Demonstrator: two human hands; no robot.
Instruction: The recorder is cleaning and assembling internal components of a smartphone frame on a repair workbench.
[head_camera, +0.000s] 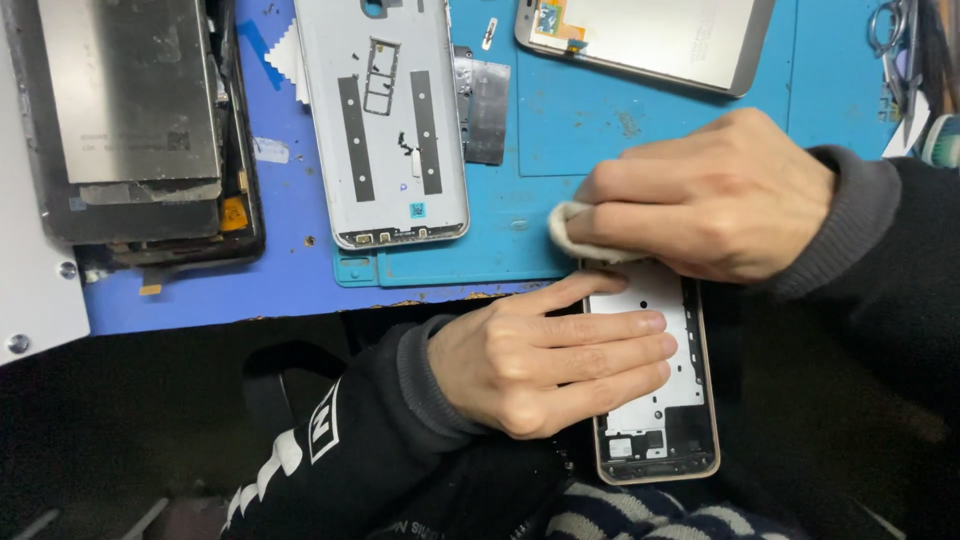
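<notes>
My left hand lies flat over an opened phone frame with a gold rim and a silver inner plate, holding it steady over my lap just below the table's front edge. My right hand is closed around a small white cloth and presses it onto the frame's top end. The fingers of both hands hide much of the frame's upper half.
A blue work mat covers the table. On it lie a silver phone back cover, a metal shield piece, a phone screen assembly and a dark dismantled tablet. Scissors rest at the far right.
</notes>
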